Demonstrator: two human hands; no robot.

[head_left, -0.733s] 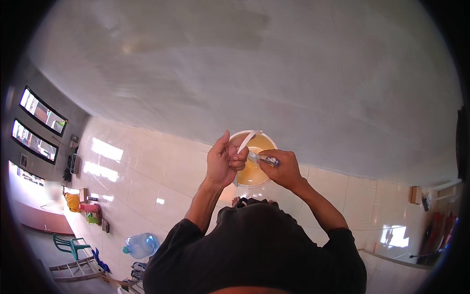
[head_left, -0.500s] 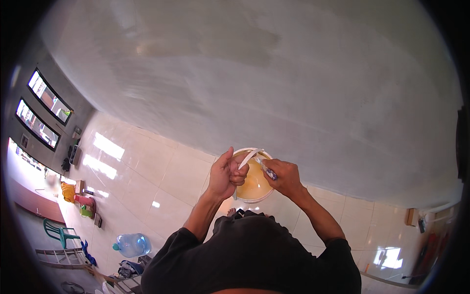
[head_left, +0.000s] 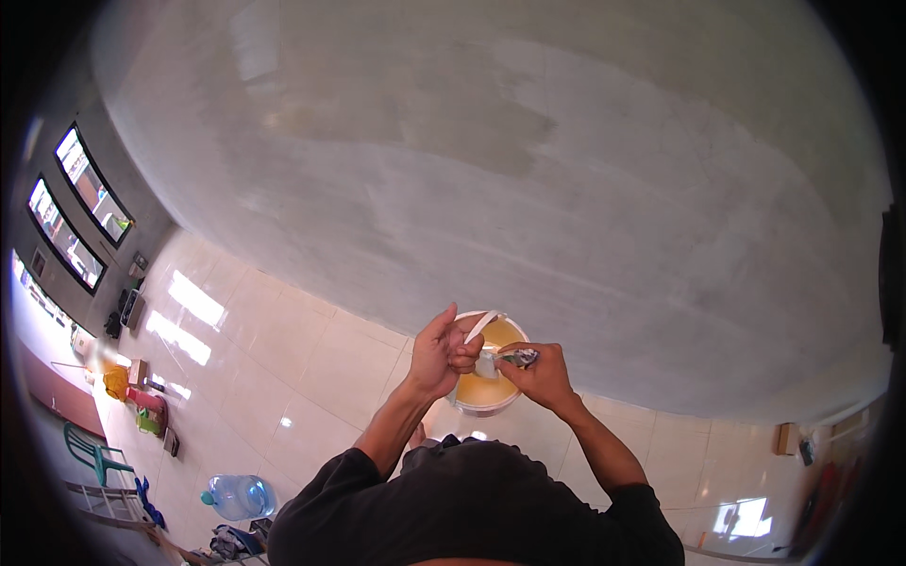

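Note:
My left hand [head_left: 442,358] is closed around the white bail handle [head_left: 482,326] of a round white bucket [head_left: 490,412], holding it up in front of my body. Yellowish liquid [head_left: 478,391] fills part of the bucket. In my right hand [head_left: 544,379], at the bucket's right rim, is what looks like a paintbrush [head_left: 519,357] with a patterned handle. Its flat, pale head lies over the bucket's opening, close to the left hand's fingers. Part of the brush is hidden by my right fingers.
A grey wall [head_left: 604,208], with darker patches, rises just beyond the bucket. On the glossy tiled floor [head_left: 321,377] lies a blue water jug [head_left: 240,497] at lower left, with a green chair [head_left: 94,455] and a ladder [head_left: 99,505] farther left. A small box [head_left: 786,439] stands at the right.
The brush has swung from near the bucket's far rim to over its middle, its head turned toward my left hand. Bucket and hands appear slightly lower in view. The left grip stays.

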